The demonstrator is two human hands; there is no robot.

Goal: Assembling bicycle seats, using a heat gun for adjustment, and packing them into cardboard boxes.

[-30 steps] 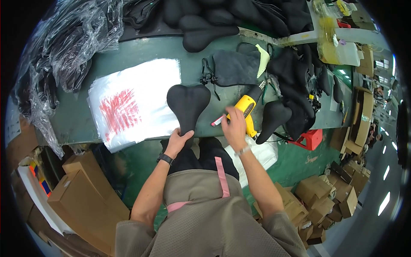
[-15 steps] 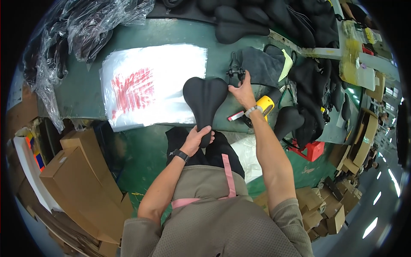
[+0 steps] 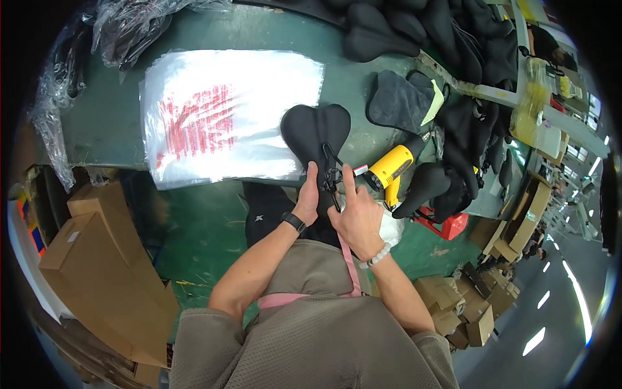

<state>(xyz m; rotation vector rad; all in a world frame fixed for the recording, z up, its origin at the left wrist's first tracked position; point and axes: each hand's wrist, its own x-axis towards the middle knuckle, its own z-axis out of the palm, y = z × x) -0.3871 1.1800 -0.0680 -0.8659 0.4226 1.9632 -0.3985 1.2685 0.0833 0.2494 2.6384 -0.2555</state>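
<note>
A black bicycle saddle (image 3: 311,129) lies with its wide end over the table edge and its nose toward my body. My left hand (image 3: 310,198) grips it along the narrow part, thumb on top. Over the saddle's middle, my right hand (image 3: 359,217) holds a black metal saddle clamp bracket (image 3: 332,175), index finger stretched along it and thumb below. Whether the bracket rests on the saddle or hovers just above, I cannot tell. The saddle's nose is partly hidden behind the hands.
A stack of clear plastic bags (image 3: 265,84) with red print lies on the green table (image 3: 110,129). A yellow heat gun (image 3: 392,165) and a grey cloth (image 3: 398,100) lie right. More black saddles (image 3: 376,35) fill the back. Cardboard boxes (image 3: 97,279) stand on the left.
My right hand has picked the bracket up off the table and brought it left over the saddle. The left hand has shifted up the saddle, and the whole view has shifted slightly.
</note>
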